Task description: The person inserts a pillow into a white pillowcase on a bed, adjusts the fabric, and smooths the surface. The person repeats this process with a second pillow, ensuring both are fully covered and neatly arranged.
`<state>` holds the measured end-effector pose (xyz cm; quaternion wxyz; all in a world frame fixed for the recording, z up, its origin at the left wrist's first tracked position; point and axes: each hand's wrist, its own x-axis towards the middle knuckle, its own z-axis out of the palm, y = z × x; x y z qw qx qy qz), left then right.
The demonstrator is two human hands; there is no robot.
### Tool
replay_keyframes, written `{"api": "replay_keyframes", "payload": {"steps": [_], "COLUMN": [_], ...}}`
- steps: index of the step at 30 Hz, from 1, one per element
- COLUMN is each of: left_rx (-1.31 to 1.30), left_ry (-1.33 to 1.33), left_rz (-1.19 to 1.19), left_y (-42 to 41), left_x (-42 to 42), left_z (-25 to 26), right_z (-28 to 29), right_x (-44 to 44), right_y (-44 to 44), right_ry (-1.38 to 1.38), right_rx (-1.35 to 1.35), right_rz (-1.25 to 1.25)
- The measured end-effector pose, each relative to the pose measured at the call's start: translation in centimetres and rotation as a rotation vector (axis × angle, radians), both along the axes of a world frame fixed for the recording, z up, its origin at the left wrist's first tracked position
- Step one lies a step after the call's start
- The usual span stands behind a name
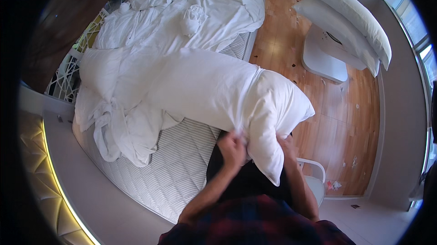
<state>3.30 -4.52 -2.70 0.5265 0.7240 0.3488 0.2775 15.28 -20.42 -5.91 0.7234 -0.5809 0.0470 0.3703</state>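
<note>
A white pillow [281, 98] lies partly inside a white pillowcase [198, 81], across the side of the bed and over my lap. Its right end bulges out past the case's gathered hem, and one corner hangs down between my forearms. My left hand [234, 146], slightly blurred, is closed on the hem at the near side. On the pillow's exposed end, my right hand [287, 146] grips the near edge; its fingertips are partly hidden behind the fabric.
Crumpled white bedding [164, 16] covers much of the striped mattress [181, 152]. Two more pillows [355, 23] rest on a white stand [322, 57] to the right. A white chair [314, 180] is beside my right arm. Small scraps [334, 185] lie on the wooden floor [321, 122].
</note>
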Motion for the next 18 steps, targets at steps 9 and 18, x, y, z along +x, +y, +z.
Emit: {"api": "replay_keyframes", "payload": {"steps": [9,18], "left_rx": [0.391,0.738], "left_ry": [0.442,0.552], "left_rz": [-0.706,-0.189], "left_y": [-2.7,8.2], "left_x": [0.0,12.8], "left_z": [1.5,5.8], "right_z": [-4.4,4.3], "right_x": [3.2,1.4], "right_y": [-4.9,-3.4], "right_ry": [-0.329,-0.534], "right_rx": [-0.189,-0.725], "right_rz": [0.186,0.441]}}
